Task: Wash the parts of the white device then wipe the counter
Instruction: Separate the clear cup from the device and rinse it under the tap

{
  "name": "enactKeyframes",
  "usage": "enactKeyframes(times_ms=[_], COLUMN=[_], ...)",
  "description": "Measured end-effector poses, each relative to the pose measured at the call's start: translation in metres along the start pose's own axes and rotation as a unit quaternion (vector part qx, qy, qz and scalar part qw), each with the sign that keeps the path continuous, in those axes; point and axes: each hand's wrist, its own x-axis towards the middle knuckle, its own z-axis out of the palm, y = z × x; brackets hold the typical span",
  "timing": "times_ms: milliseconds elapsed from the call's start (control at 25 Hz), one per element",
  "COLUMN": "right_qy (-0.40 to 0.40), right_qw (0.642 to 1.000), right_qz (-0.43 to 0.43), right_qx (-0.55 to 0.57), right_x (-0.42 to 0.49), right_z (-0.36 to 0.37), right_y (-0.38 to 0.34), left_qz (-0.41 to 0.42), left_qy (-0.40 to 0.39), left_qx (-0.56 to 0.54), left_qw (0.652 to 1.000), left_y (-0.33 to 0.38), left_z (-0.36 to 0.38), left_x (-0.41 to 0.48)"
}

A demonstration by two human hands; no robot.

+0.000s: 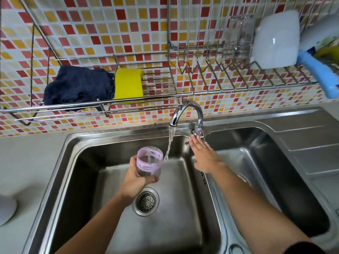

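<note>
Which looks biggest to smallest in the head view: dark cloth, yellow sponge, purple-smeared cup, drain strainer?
1. dark cloth
2. yellow sponge
3. and 4. cup and drain strainer look close in size; the cup sits nearer the camera, so no ranking between them.

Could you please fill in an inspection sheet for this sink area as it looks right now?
Surface: grey counter around a steel double sink; tap running into the left basin.
Job's things: clear cup smeared purple, just beside the water stream.
Clutter: dark cloth and yellow sponge on the wire rack; white bowl in the dish rack.
Hands: left hand holds the cup; right hand flat, fingertips at the tap handle.
Cables: nothing seen.
Surroundings: mosaic tile wall.
</note>
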Motion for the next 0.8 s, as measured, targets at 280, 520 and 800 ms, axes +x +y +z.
enactKeyframes(times_ms=[280, 520, 800], right_qy=[0.044, 0.084, 0.088], right_qw=[0.993, 0.984, 0.984], right_qz=[0.094, 0.136, 0.135], right_qx=[0.052, 0.072, 0.069], right_x=[-0.056, -0.062, -0.06], right_z=[0.056, 0.079, 0.079], right_y=[0.0, -0.004, -0.003], left_qz=[0.012, 0.013, 0.006], left_qy=[0.01, -0.012, 0.001], left_qx=[0.053, 0.121, 0.174], left_qw=[0.998, 0.992, 0.985], left_y=[0.013, 0.011, 0.008], left_z=[0.022, 0.046, 0.049], left_x=[0.017, 0.03, 0.03])
